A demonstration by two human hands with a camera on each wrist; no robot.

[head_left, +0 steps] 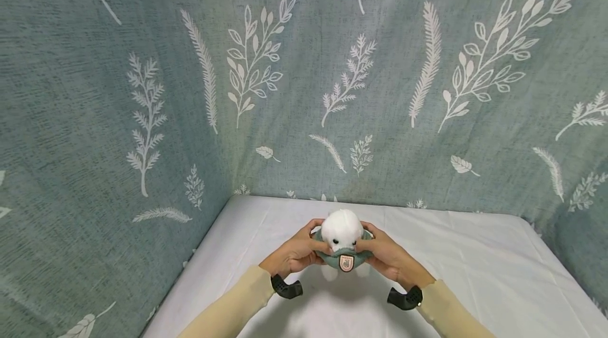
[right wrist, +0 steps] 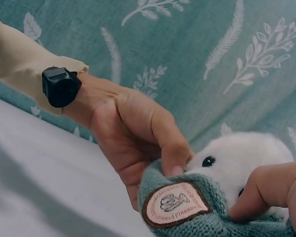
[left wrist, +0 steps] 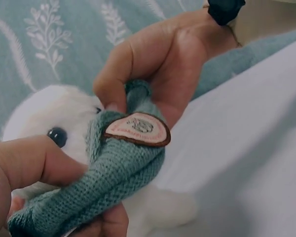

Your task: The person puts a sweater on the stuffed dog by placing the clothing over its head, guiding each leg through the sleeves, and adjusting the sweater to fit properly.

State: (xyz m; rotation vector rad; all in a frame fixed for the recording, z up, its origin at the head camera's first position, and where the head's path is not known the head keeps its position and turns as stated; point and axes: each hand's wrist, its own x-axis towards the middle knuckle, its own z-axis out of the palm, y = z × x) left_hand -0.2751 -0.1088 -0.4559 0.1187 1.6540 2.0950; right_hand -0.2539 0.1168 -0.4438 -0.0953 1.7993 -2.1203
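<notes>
A small white plush toy [head_left: 341,229] with black eyes stands on the white sheet, wearing a teal knitted garment [head_left: 343,260] with a brown-rimmed oval badge [head_left: 346,263]. My left hand [head_left: 296,253] pinches the knit at the toy's left side, and my right hand [head_left: 387,256] pinches it at the right. In the left wrist view my left thumb [left wrist: 34,165] presses the knit [left wrist: 113,168] by the toy's face [left wrist: 44,111], while the right hand [left wrist: 158,64] grips the collar above the badge [left wrist: 137,129]. The right wrist view shows the left hand [right wrist: 133,128] holding the knit edge [right wrist: 197,222].
A white sheet [head_left: 475,264] covers the surface under the toy. Teal cloth with white leaf prints [head_left: 332,63] hangs behind and down the left side [head_left: 71,169]. Black wrist mounts [head_left: 286,288] [head_left: 405,298] sit on both cream sleeves.
</notes>
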